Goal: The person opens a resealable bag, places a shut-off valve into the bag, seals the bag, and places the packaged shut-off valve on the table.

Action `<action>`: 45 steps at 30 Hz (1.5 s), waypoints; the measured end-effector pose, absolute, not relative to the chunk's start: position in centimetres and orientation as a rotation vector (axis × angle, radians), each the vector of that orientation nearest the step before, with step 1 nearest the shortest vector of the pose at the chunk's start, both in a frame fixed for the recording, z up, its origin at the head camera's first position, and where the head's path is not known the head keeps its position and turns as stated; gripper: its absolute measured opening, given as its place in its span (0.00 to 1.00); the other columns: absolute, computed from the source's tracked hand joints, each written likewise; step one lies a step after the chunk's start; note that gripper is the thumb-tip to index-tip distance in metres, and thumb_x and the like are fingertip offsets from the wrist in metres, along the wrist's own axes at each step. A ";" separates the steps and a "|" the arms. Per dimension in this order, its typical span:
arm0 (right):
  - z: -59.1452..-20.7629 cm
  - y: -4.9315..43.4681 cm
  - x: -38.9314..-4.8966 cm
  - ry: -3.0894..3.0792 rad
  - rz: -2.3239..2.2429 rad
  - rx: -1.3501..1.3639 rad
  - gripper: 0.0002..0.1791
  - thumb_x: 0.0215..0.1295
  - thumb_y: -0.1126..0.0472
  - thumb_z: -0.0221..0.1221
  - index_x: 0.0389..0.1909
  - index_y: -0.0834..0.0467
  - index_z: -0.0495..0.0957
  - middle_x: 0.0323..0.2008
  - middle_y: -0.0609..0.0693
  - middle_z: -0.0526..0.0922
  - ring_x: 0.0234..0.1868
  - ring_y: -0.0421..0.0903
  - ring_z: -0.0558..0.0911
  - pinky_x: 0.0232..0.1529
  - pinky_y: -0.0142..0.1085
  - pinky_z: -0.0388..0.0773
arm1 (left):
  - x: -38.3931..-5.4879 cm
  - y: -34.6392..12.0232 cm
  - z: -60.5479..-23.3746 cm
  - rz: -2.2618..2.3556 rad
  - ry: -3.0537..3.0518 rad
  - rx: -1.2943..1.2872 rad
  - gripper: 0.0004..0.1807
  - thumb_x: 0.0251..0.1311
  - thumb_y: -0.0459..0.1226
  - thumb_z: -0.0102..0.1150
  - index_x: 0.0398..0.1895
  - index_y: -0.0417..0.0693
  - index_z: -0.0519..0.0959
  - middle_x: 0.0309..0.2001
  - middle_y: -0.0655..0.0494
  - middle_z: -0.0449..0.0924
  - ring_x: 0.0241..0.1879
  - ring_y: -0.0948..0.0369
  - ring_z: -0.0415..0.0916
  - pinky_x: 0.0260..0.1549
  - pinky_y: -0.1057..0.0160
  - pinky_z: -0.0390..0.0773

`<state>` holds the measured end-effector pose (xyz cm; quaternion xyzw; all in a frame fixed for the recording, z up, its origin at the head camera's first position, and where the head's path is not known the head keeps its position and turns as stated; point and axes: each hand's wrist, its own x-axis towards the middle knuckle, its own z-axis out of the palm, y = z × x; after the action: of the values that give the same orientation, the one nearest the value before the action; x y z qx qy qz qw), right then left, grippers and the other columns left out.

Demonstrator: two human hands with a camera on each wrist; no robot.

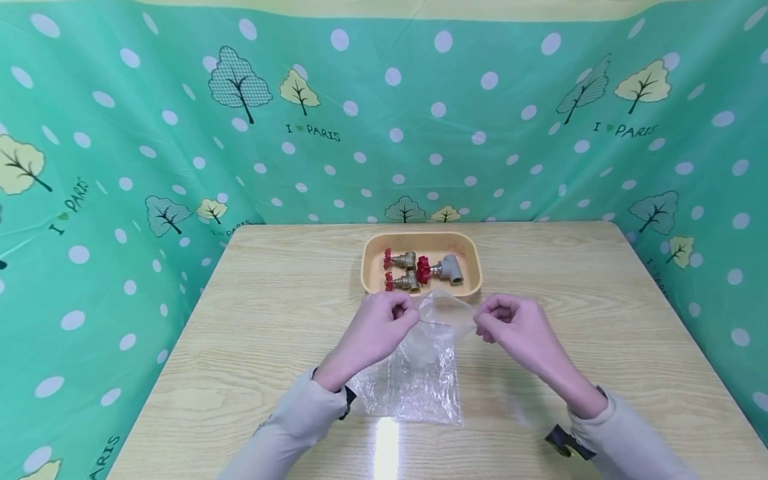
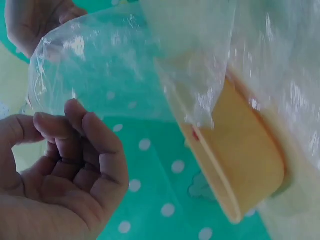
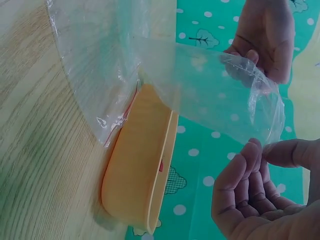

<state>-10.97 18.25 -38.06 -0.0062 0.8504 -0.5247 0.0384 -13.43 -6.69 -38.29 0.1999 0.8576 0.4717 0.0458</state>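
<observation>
A clear plastic bag [image 1: 423, 373] hangs between my two hands, its mouth spread and its lower part spread over the table. My left hand [image 1: 381, 327] pinches one side of the bag's rim between thumb and forefinger. Opposite it, my right hand [image 1: 515, 328] pinches the other side, as the right wrist view shows at the thumb and fingertips. Just beyond the bag stands an orange plastic tray [image 1: 366, 270]. Inside it lie two brass valves [image 1: 403, 260] with red handwheels and one grey valve [image 1: 449, 269] with a larger red handwheel.
The light wood table [image 1: 276, 287] reaches back to a green dotted curtain [image 1: 384, 133], which also hangs along both sides. A bright light reflection [image 1: 387, 447] shows on the table near the front. Dark straps are on both wrists.
</observation>
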 end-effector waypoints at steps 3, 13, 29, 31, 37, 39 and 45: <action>-38.0 18.1 -11.0 2.597 -1.619 -0.020 0.04 0.65 0.68 0.63 0.37 0.64 0.85 0.28 0.51 0.87 0.29 0.48 0.85 0.31 0.35 0.84 | -13.4 -6.8 -38.0 1.397 2.649 0.640 0.12 0.64 0.29 0.54 0.23 0.51 0.75 0.17 0.64 0.64 0.18 0.68 0.61 0.21 0.68 0.63; -37.6 17.0 -11.2 2.585 -1.643 -0.108 0.04 0.66 0.68 0.63 0.37 0.64 0.85 0.27 0.51 0.86 0.28 0.47 0.83 0.30 0.35 0.83 | -13.1 -5.9 -39.8 1.375 2.614 0.725 0.30 0.64 0.53 0.72 0.64 0.52 0.76 0.51 0.57 0.79 0.48 0.56 0.77 0.45 0.57 0.81; -37.0 17.0 -11.3 2.501 -1.709 -0.150 0.05 0.65 0.68 0.62 0.37 0.65 0.84 0.25 0.53 0.84 0.27 0.48 0.82 0.29 0.35 0.78 | -12.9 -2.9 -42.9 1.395 2.520 0.734 0.85 0.32 0.53 0.91 0.86 0.70 0.32 0.85 0.65 0.34 0.83 0.54 0.34 0.73 0.30 0.48; -37.0 17.1 -11.3 2.502 -1.712 -0.147 0.05 0.65 0.68 0.62 0.38 0.65 0.84 0.26 0.53 0.84 0.27 0.48 0.82 0.30 0.35 0.79 | -12.9 -2.8 -42.8 1.408 2.520 0.734 0.83 0.33 0.53 0.90 0.86 0.70 0.35 0.84 0.65 0.36 0.82 0.56 0.36 0.73 0.31 0.49; -37.1 17.6 -11.3 2.519 -1.707 -0.162 0.04 0.68 0.67 0.63 0.38 0.65 0.83 0.27 0.53 0.84 0.27 0.48 0.82 0.31 0.36 0.82 | -13.1 -2.6 -42.6 1.407 2.549 0.777 0.75 0.36 0.51 0.89 0.85 0.60 0.45 0.82 0.62 0.45 0.80 0.58 0.44 0.74 0.35 0.52; -37.1 17.8 -11.3 2.541 -1.692 -0.166 0.04 0.68 0.67 0.63 0.38 0.64 0.83 0.27 0.52 0.84 0.27 0.48 0.81 0.30 0.36 0.82 | -13.1 -2.6 -42.6 1.401 2.560 0.784 0.73 0.38 0.52 0.88 0.85 0.58 0.47 0.82 0.62 0.47 0.80 0.57 0.46 0.74 0.35 0.53; -36.8 17.8 -10.7 2.828 -1.582 -0.261 0.02 0.67 0.65 0.68 0.38 0.58 0.84 0.27 0.48 0.81 0.26 0.46 0.78 0.26 0.32 0.76 | -13.3 -2.7 -42.8 1.420 2.560 0.776 0.69 0.40 0.54 0.86 0.84 0.60 0.50 0.80 0.64 0.51 0.78 0.58 0.50 0.73 0.36 0.55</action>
<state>-10.73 17.78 -36.76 -0.0803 0.8687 -0.4858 -0.0547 -13.33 -2.75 -42.77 0.2558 0.8439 0.4683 0.0564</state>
